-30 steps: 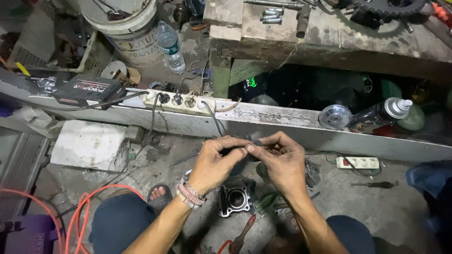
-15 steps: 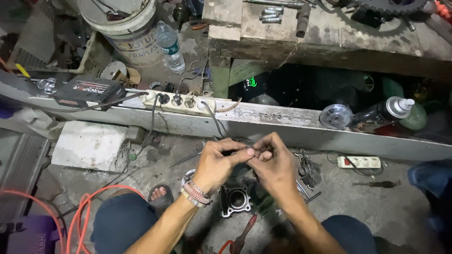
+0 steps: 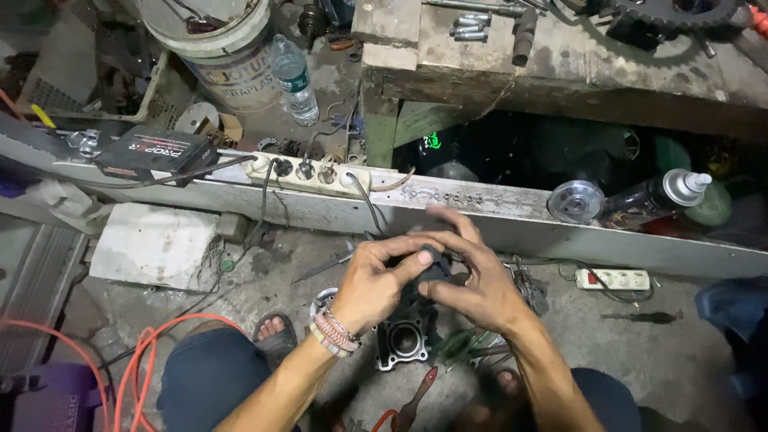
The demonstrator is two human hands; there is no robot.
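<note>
My left hand [image 3: 378, 282] and my right hand [image 3: 472, 276] are together at the centre, both closed around a small dark part [image 3: 434, 260] that their fingers mostly hide. Beaded bands circle my left wrist. Directly below the hands a grey metal engine cylinder block [image 3: 402, 340] lies on the concrete floor between my knees. A red-handled tool [image 3: 416, 400] lies just in front of it.
A white power strip [image 3: 312, 172] with plugs sits on a metal beam [image 3: 480, 216]. A black box [image 3: 156, 152], a bucket [image 3: 220, 56], a water bottle [image 3: 292, 76], a spray can [image 3: 656, 196], a second strip [image 3: 614, 279], orange cable [image 3: 132, 360] and a wooden bench [image 3: 560, 56] surround me.
Both hands have stayed together over the cylinder block, shifting slightly. The right hand's fingers have spread and wrapped further over the small dark part.
</note>
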